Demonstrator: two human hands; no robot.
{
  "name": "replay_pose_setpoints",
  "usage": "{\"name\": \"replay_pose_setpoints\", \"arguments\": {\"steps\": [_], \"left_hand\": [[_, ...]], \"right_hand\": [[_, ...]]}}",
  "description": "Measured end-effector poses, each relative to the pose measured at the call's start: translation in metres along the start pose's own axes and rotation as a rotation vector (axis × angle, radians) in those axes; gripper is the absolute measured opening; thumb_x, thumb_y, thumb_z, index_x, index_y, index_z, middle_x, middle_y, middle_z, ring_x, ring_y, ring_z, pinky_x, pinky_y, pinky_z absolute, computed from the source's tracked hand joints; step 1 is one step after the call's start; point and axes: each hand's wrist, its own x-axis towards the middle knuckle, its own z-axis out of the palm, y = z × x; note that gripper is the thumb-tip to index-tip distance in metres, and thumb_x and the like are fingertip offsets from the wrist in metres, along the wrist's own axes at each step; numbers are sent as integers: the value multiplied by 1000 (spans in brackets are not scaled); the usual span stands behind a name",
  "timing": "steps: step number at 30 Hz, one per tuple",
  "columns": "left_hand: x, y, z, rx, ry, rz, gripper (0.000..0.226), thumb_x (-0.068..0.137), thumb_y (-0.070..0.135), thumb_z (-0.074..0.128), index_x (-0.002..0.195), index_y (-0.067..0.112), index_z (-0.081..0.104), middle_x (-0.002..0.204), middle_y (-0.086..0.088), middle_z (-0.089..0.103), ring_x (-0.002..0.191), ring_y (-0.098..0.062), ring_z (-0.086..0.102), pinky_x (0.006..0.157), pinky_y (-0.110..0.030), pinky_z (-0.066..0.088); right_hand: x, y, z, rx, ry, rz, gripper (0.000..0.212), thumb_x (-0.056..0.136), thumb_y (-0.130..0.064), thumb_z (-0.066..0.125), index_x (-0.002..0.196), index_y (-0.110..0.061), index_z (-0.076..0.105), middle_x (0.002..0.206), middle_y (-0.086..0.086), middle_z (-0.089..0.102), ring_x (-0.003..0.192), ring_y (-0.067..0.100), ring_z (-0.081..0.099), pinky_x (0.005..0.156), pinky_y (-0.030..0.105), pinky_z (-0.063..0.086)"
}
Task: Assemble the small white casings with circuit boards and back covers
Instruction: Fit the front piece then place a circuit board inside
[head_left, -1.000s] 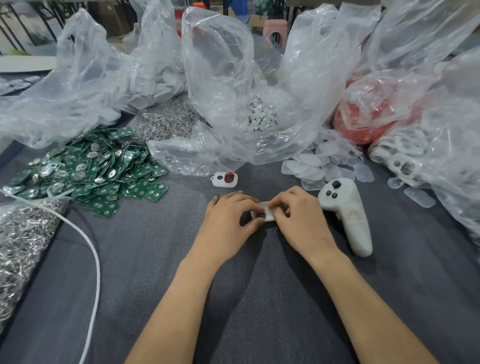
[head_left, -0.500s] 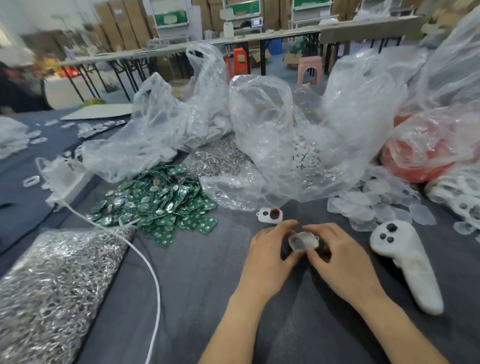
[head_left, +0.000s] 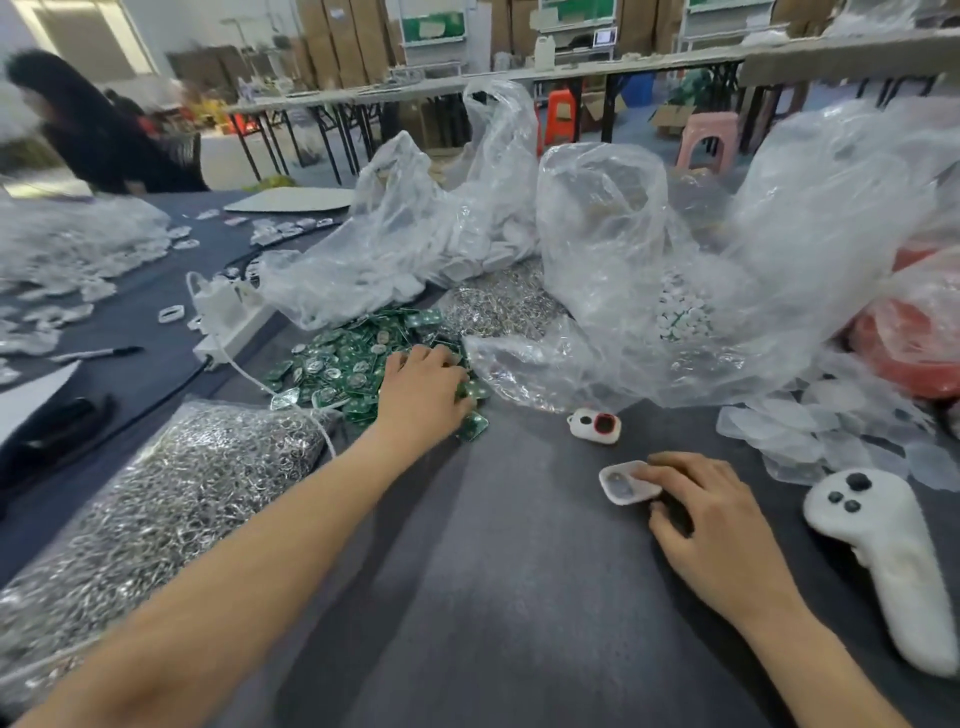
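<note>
A small white casing (head_left: 621, 483) lies hollow side up on the grey cloth, and my right hand (head_left: 701, 514) holds it at its right end with curled fingers. My left hand (head_left: 423, 392) reaches far forward onto the pile of green circuit boards (head_left: 343, 364), fingers curled down among the boards at its right edge; whether it grips one is hidden. A finished white casing with a red ring (head_left: 595, 426) lies between the two hands. Translucent back covers (head_left: 810, 431) are heaped at the right.
A bag of metal rings (head_left: 156, 499) lies at the left with a white cable (head_left: 249, 374) and power strip behind it. Crumpled clear bags (head_left: 597, 270) fill the back. A white controller (head_left: 883, 551) lies at the right. A person in black stands at the far left.
My left hand let go of the casing and reached forward-left to the circuit board pile. My right hand stayed holding the casing. The view tilted up.
</note>
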Motion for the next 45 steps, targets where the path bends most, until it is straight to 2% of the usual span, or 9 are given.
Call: {"name": "replay_pose_setpoints", "arguments": {"steps": [7, 13, 18, 21, 25, 29, 33, 42, 45], "left_hand": [[-23, 27, 6, -60, 87, 153, 18, 94, 32, 56, 107, 20, 59, 108, 0, 58, 106, -23, 52, 84, -35, 34], [-46, 89, -28, -1089, 49, 48, 6, 87, 13, 68, 92, 14, 71, 80, -1, 68, 69, -15, 66, 65, -33, 55], [-59, 154, -26, -1643, -64, -28, 21, 90, 0, 62, 108, 7, 69, 84, -1, 70, 66, -6, 65, 61, -20, 54], [-65, 169, -16, -1857, -157, -110, 12, 88, 1, 64, 87, 13, 64, 72, 1, 67, 58, -8, 60, 55, -20, 49], [-65, 173, -8, -1999, -304, -135, 29, 89, 9, 61, 64, 17, 72, 68, 0, 68, 56, -9, 58, 55, -16, 49], [-68, 168, -8, -1983, -300, -32, 20, 81, 29, 62, 72, 18, 77, 72, -4, 72, 56, -11, 64, 56, -18, 52], [-67, 168, -7, -1835, -174, 16, 26, 89, 12, 61, 73, 25, 77, 64, 0, 70, 48, -10, 62, 47, -16, 48], [-65, 161, -3, -1971, -203, 58, 37, 95, 6, 49, 79, 19, 79, 76, -4, 74, 55, -12, 65, 53, -17, 51], [-63, 150, -5, -1808, -64, 63, 27, 95, 6, 52, 86, 17, 75, 77, -4, 74, 52, -10, 61, 51, -16, 48]], "right_hand": [[1, 5, 1, 43, 1, 22, 37, 75, 7, 62, 105, -13, 71, 111, 0, 62, 107, 22, 53, 94, 39, 43], [-1, -1, -6, 410, 305, 88, 35, 83, 1, 64, 105, -26, 67, 97, -11, 63, 85, 5, 61, 73, 6, 42], [-9, -9, -17, 855, 331, 219, 29, 89, -10, 63, 104, -34, 66, 88, -8, 69, 61, 17, 67, 61, 22, 55], [-11, -7, -23, 887, 286, 198, 32, 88, -3, 62, 107, -29, 67, 96, -4, 70, 69, 19, 68, 64, 21, 55], [-6, -2, -27, 758, 258, 168, 28, 86, -2, 65, 91, -30, 69, 101, -4, 67, 84, 20, 66, 76, 33, 53], [-5, 1, -27, 802, 275, 241, 16, 85, -8, 68, 89, -23, 70, 81, -6, 71, 71, 10, 65, 68, 21, 52], [-2, 3, -30, 973, 280, 297, 16, 84, -2, 68, 90, -17, 72, 77, -2, 73, 59, 8, 63, 61, 16, 50], [-1, 5, -28, 1114, 265, 332, 19, 86, 2, 62, 94, -12, 72, 78, 2, 73, 60, 10, 63, 57, 19, 52], [-1, 6, -27, 1185, 278, 389, 17, 87, 0, 61, 92, -12, 71, 77, 4, 73, 58, 15, 65, 56, 22, 53]]}}
